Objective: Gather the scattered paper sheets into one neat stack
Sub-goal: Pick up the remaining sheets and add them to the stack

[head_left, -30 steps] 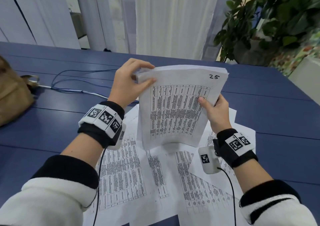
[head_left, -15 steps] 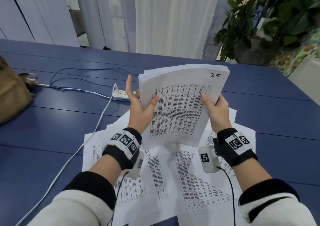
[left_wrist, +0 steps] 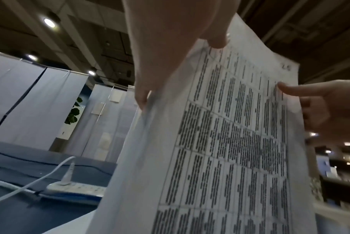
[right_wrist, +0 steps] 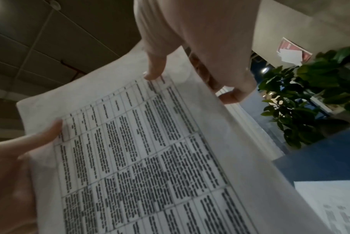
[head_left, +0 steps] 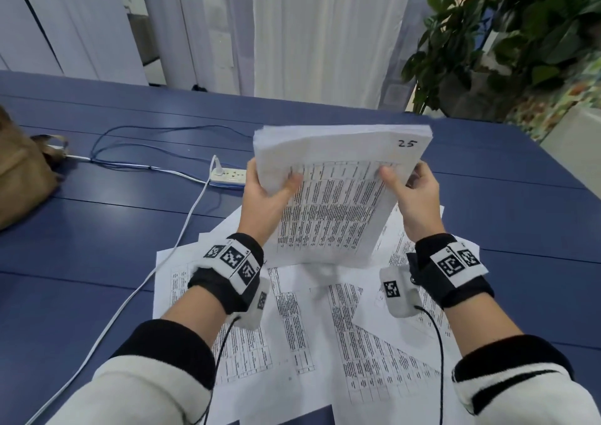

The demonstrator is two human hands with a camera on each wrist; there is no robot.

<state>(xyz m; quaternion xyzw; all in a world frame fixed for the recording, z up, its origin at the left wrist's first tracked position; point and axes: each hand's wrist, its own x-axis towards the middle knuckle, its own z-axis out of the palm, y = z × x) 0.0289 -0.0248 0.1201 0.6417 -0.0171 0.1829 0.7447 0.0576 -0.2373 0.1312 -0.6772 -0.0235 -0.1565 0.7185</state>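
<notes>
While raised above the worktop [head_left: 487,216]:
Left hand [head_left: 265,196]: thumb and fingers clamped on stack [head_left: 331,203], left edge.
Right hand [head_left: 414,196]: clamped likewise, right edge.

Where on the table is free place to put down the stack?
Bare table lies right of the loose sheets, and between them and the brown bag. Cables and the power strip crowd the far left.

The fingers of the left hand [head_left: 265,196] and right hand [head_left: 414,196] are hidden behind the paper stack [head_left: 331,203]. The stack also covers the loose sheets [head_left: 292,327] directly beneath it. Left of the stack, a brown bag [head_left: 19,180] is cut off. The printed table text is unreadable.
</notes>
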